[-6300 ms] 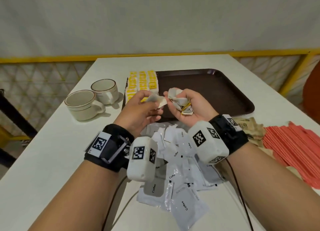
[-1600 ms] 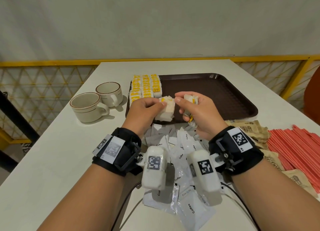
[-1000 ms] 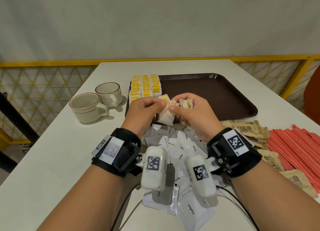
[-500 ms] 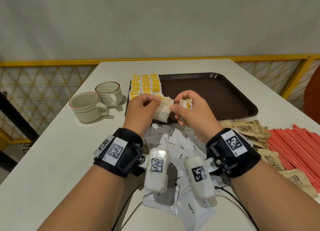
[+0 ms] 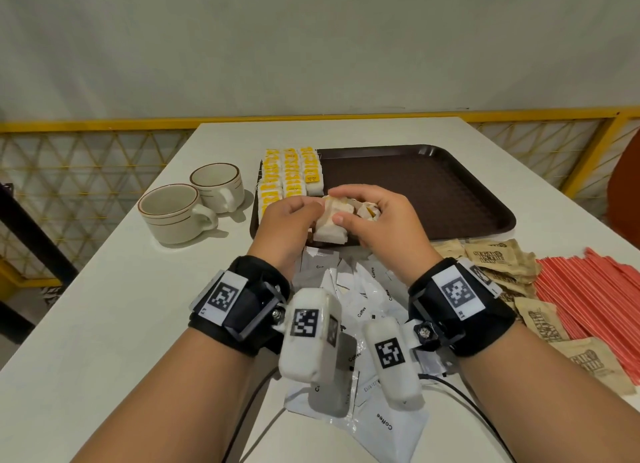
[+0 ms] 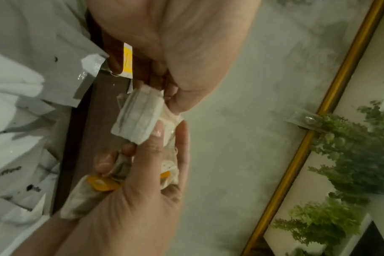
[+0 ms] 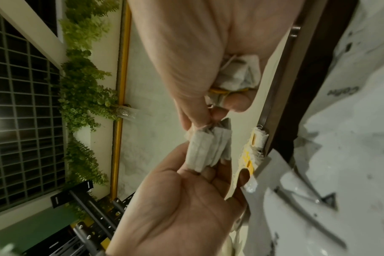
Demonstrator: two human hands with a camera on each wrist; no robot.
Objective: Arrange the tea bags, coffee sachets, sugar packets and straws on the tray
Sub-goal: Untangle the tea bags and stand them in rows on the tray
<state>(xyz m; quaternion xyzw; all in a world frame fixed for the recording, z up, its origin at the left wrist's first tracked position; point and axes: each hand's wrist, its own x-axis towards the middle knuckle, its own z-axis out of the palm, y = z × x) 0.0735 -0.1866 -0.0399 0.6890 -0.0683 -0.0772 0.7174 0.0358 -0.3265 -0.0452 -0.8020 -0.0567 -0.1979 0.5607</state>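
A brown tray [image 5: 433, 192] lies ahead on the white table, with three rows of yellow-tagged tea bags [image 5: 291, 171] along its left side. Over the tray's near edge both hands meet on one white tea bag [image 5: 329, 232]. My left hand [image 5: 287, 220] pinches its lower part [image 7: 206, 149]. My right hand [image 5: 377, 220] pinches its top with thumb and forefinger [image 6: 171, 128], while its other fingers curl round a crumpled bunch of tea bags [image 6: 94, 187] [image 7: 239, 76]. Coffee sachets [image 5: 360, 306] lie heaped under my wrists. Brown sugar packets [image 5: 495, 258] and red straws [image 5: 588, 296] lie to the right.
Two cream cups [image 5: 173, 213] [image 5: 218, 185] stand left of the tray. Most of the tray's surface right of the tea bag rows is bare. A yellow railing [image 5: 588, 116] runs behind the table's far edge.
The hands, held apart palms-up at first, have come together palms-down on one tea bag. Over the last second they shifted slightly towards the tray, still holding it between them.
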